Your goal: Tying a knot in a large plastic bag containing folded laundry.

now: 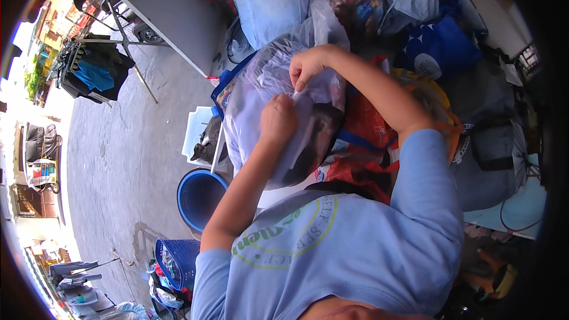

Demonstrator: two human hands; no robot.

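A large translucent plastic bag stuffed with light and dark contents fills the middle of the head view. My left hand is closed on the bag's gathered plastic near its upper middle. Just above and right of it, my right hand pinches the same plastic, where a pale twisted strand shows between the two hands. Beneath the bag, a red bag with blue straps sticks out to the right.
A grey-and-white cat lies in a pale tray at left. Below are a blue bucket and blue basket. More sacks and bags pile up behind and right. A white panel and clothes rack stand upper left.
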